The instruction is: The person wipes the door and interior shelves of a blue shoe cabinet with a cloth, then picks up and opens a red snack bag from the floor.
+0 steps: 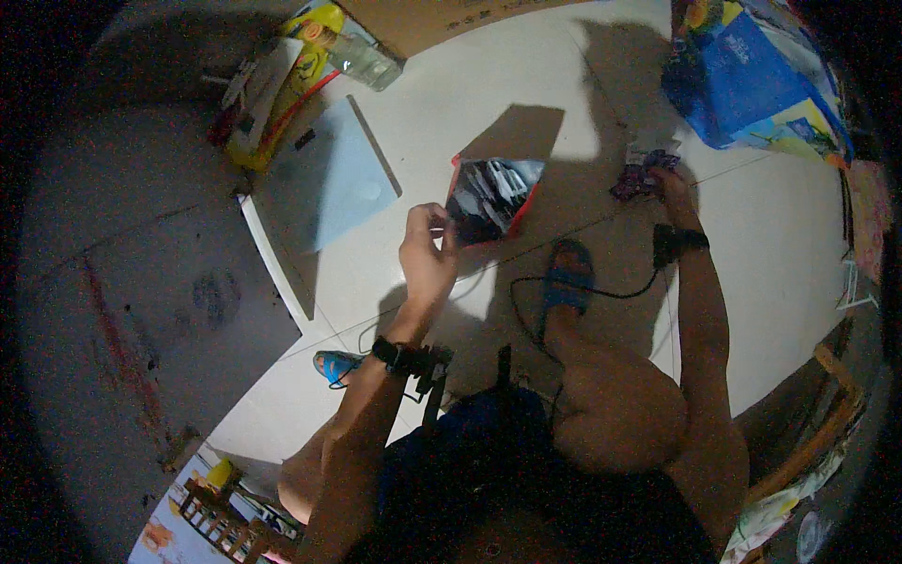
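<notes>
My left hand [428, 250] is at the near left edge of a red-rimmed bag or box [520, 220], its thumb and fingers curled close to the rim; whether they pinch it is unclear. Dark and whitish packets [497, 187] fill this container on the pale tiled floor. Off to the right, the fingers of my right hand [669, 185] are on a crumpled purple packet [636, 178]. A dark band with a small box and a black cable is on each wrist.
A light blue flat panel [356, 187] lies at the left. Behind it are a clear container [370, 65] and yellow packaging [310, 67]. A blue printed bag [747, 77] stands back right. The black cable [599, 287] crosses my sandalled foot [569, 271]. A wooden frame [803, 451] is at the lower right.
</notes>
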Tool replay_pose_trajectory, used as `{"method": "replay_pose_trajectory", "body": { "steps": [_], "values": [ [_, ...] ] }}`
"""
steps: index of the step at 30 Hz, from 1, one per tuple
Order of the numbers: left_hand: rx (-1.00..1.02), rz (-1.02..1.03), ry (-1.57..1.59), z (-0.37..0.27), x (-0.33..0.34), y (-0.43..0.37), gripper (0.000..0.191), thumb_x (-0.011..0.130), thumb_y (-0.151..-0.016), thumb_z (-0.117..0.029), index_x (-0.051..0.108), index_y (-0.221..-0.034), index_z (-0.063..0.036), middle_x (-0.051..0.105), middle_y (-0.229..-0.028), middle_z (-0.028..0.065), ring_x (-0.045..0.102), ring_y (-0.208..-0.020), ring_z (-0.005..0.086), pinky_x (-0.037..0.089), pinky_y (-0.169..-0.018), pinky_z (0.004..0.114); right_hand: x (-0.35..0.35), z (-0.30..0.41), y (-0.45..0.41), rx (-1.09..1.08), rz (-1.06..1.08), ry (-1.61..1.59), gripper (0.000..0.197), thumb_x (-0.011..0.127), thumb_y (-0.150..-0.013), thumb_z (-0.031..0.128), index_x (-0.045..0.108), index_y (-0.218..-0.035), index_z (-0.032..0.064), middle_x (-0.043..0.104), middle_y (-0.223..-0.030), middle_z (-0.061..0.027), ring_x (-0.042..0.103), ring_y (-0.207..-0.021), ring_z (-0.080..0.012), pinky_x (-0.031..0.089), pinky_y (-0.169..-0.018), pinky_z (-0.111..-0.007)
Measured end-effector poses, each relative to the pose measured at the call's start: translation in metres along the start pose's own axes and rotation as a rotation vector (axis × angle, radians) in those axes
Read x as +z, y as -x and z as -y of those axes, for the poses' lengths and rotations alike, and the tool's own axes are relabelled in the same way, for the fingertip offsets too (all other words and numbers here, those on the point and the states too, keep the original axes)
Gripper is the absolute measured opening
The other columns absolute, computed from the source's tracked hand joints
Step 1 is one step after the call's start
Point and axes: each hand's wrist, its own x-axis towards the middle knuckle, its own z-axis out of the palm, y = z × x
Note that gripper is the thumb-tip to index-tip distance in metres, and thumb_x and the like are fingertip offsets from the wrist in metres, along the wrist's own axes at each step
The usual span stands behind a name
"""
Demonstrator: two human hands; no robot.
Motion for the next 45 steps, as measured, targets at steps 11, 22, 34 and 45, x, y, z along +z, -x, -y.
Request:
{"method": "replay_pose_trajectory", "body": {
  "steps": [11, 22, 34, 45],
  "values": [
    [0.009, 0.129, -0.19, -0.017, -0.007, -0.001, 0.025, 0.058, -0.08, -0.002, 0.057, -0.104, -0.0074, 0.057, -0.094, 0.011, 0.062, -0.078, 0.022, 0.051, -0.067, 0.031, 0.039, 0.19, 0.082, 0.003, 0.145, -0.398, 0.036, 0.059, -0.083, 0.018, 0.053, -0.113, 0.0, 0.06, -0.104, -0.0068, 0.059, -0.092, -0.0176, 0.048, -0.081, -0.031],
    [-0.05, 0.274, -0.171, -0.041, 0.001, -0.009, 0.064, 0.068, -0.072, -0.011, 0.039, -0.128, -0.0051, 0.056, -0.099, 0.0139, 0.061, -0.078, 0.0232, 0.051, -0.067, 0.033, 0.149, 0.22, 0.126, -0.367, 0.276, 0.161, 0.032, 0.062, -0.081, 0.033, 0.061, -0.091, 0.0024, 0.063, -0.073, -0.0161, 0.061, -0.062, -0.0292, 0.048, -0.061, -0.039],
    [0.004, 0.23, -0.142, -0.031, 0.006, -0.012, 0.044, 0.067, -0.07, -0.009, 0.042, -0.106, -0.0053, 0.054, -0.087, 0.0163, 0.058, -0.077, 0.0345, 0.047, -0.065, 0.042, 0.171, 0.196, 0.14, -0.786, 0.053, 0.389, 0.023, 0.072, -0.073, 0.016, 0.059, -0.086, 0.0004, 0.063, -0.079, -0.0168, 0.064, -0.071, -0.0295, 0.05, -0.059, -0.033],
    [0.001, 0.215, -0.194, -0.026, 0.005, -0.013, 0.052, 0.059, -0.071, 0.008, 0.041, -0.118, -0.0049, 0.055, -0.1, 0.0147, 0.06, -0.084, 0.0275, 0.052, -0.068, 0.034, 0.137, 0.228, 0.14, -0.493, 0.429, 0.294, 0.022, 0.062, -0.082, 0.019, 0.06, -0.091, -0.0018, 0.064, -0.082, -0.0169, 0.065, -0.074, -0.0219, 0.049, -0.064, -0.03]
  ]
}}
